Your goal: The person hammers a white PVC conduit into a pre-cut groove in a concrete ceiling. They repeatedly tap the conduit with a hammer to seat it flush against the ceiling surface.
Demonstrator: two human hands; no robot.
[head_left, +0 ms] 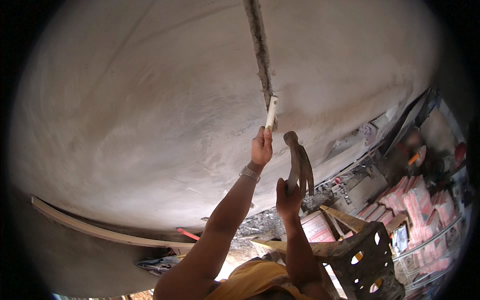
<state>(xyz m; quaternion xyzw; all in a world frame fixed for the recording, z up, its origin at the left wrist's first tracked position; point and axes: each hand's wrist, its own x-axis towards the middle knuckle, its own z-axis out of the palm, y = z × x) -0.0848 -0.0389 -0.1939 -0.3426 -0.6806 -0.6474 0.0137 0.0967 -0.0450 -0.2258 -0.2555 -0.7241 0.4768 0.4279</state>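
My left hand, with a watch on its wrist, is raised to the grey plastered wall. Its fingers are closed round the lower end of a short white pipe-like piece, which has a small dark spot near its top. That piece lies over the bottom end of a narrow rough groove in the plaster. Lower and to the right, my right hand grips a claw hammer by its handle, close below the head. The hammer's head is apart from the white piece, claw pointing down.
Below my right arm is a ladder's dark top with holes and yellowish rails. Pink-and-white packages are stacked at the lower right, with rubble along the wall's foot. A long pale strip runs at the lower left.
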